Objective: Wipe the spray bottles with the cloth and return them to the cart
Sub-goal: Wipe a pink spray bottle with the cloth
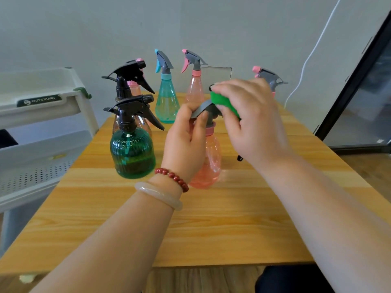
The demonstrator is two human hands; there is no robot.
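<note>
A pink spray bottle (209, 159) with a grey trigger head stands on the wooden table (211, 218) in the middle. My left hand (186, 140) grips its grey head and neck. My right hand (251, 119) presses a green cloth (224, 103) against the top of that head. Other spray bottles stand behind: a dark green ribbed one (133, 153) with a black head, an amber one (127, 81) with a black head behind it, a teal one (166, 98), a pink one (193, 85), and one at far right (268, 78), mostly hidden by my right hand.
A white cart (42, 115) with perforated shelves stands left of the table. A dark glass-fronted cabinet (359, 102) stands at the right, with a white cable along the wall. A small grey panel (218, 74) stands behind the bottles.
</note>
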